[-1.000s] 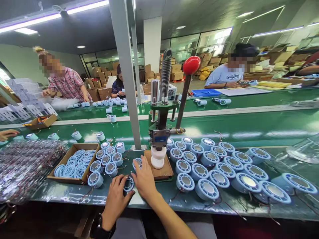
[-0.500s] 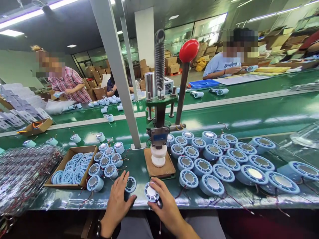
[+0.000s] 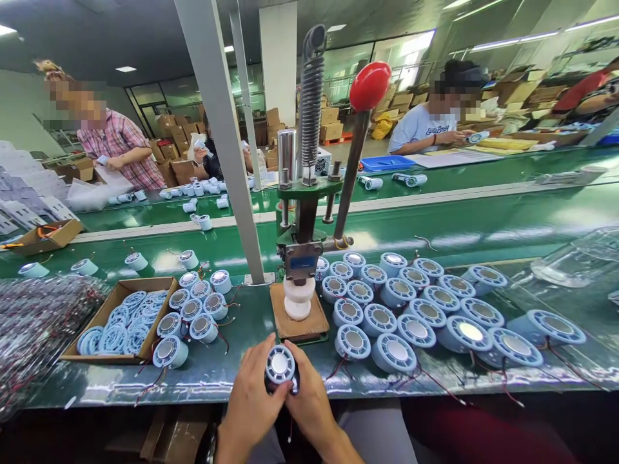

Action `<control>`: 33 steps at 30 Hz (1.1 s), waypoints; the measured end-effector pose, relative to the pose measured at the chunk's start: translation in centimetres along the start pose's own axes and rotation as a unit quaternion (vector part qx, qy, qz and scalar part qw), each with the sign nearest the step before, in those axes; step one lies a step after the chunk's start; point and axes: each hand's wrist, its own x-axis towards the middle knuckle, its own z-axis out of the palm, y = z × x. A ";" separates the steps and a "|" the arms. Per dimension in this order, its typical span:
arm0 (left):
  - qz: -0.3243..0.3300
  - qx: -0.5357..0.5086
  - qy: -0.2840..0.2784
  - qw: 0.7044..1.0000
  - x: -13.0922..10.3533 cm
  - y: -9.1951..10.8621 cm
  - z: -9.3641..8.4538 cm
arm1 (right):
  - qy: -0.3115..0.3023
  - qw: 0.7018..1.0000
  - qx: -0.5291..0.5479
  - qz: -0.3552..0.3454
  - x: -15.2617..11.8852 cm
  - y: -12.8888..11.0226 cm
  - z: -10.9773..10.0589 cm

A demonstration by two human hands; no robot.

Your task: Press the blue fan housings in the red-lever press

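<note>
Both hands meet at the bench's front edge around one round light-blue unit [image 3: 280, 364], which has a slotted ring on top and a silver disc in the middle. My left hand [image 3: 254, 393] closes on its left side, thumb along the lower rim. From the right, my right hand [image 3: 312, 396] grips it, with fingers behind and thumb in front. A thin wire hangs below the hands. The sides of the unit are mostly hidden. Just beyond stands a hand press [image 3: 304, 251] with a red-knobbed lever [image 3: 370, 87] and a white pressing block [image 3: 297, 299] over a brown base plate [image 3: 314, 325].
Many similar units [image 3: 382, 317] crowd the bench right of the press. A smaller group [image 3: 192, 309] sits left, beside a cardboard box [image 3: 167, 293] of loose blue rings. Bubble wrap [image 3: 43, 328] lies far left. A grey post [image 3: 213, 116] rises behind; co-workers sit across the green belt.
My hands have come together. The ring near my left hand is no longer seen apart, and the unit from my right hand is now between both hands. The camera view has shifted slightly.
</note>
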 end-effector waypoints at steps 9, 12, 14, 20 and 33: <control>-0.076 -0.046 0.079 0.993 -1.3 0.3 2.3 | -0.006 1.000 -0.018 0.018 -0.5 0.2 0.5; -0.081 -0.070 0.080 0.991 -1.5 0.2 3.2 | -0.119 0.991 -0.054 0.021 0.8 -0.9 -1.5; -0.083 -0.085 0.069 0.990 -1.6 0.0 3.7 | -0.230 0.967 -0.109 -0.023 3.5 -2.7 -4.6; -0.109 -0.122 0.047 0.985 -1.6 -0.5 4.0 | -0.013 0.933 -0.261 -0.246 21.7 -12.8 -17.4; -0.046 -0.254 -0.017 0.966 12.3 1.3 -0.7 | 0.099 0.991 -0.057 -0.071 37.1 -13.9 -16.8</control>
